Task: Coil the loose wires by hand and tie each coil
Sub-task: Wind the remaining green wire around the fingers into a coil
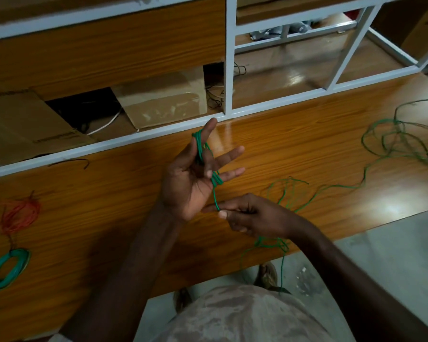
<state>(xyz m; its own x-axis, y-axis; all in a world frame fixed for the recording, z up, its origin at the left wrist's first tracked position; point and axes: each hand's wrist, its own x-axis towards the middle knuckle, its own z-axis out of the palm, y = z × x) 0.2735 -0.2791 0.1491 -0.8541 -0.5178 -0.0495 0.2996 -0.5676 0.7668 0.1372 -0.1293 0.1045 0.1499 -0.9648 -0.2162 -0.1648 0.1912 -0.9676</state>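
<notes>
Left hand [183,178] raised over tabletop [282,144] middle, fingers spread, green wire [214,178] looped thumb to little finger. Right hand [247,215], just below, pinches free run; slack trails toward right edge. Next wrap likely right-hand fed.

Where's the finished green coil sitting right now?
In the head view, the finished green coil lies flat on the wooden table at its far left edge, just below the orange wire bundle and well left of both hands.

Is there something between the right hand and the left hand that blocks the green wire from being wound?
Nothing visible does. The green wire runs freely from the right hand up to the left hand, where loops already sit around its fingers.
</notes>
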